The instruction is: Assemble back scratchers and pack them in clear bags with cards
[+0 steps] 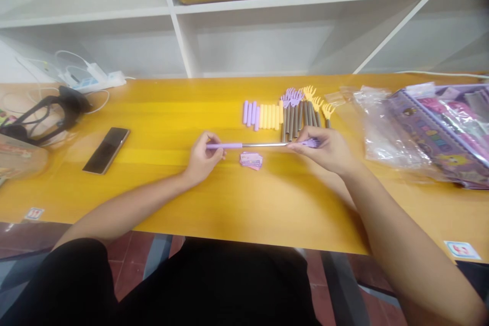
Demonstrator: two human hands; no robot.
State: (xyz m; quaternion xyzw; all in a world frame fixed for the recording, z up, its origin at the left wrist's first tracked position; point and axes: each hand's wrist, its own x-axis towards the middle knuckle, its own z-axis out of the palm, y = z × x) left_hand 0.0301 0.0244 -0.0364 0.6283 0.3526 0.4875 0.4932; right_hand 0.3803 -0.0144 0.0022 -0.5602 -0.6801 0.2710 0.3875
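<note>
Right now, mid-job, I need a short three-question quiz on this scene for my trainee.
1. Which hand holds the purple sleeve at the end of the silver rod?
2. The loose tubes are: (a) red and green, (b) purple and yellow, (c) all blue.
3. True or false: the phone lies left of the card stack in this view.

Key: 1. The left hand. 2. b. 3. True.

- Scratcher: held crosswise, roughly level, over the table's middle.
- Grip: purple, cylindrical; left end.
- Shaft: silver, slim, straight; exposed at centre.
- Head: purple, pronged; right end, partly hidden.
</note>
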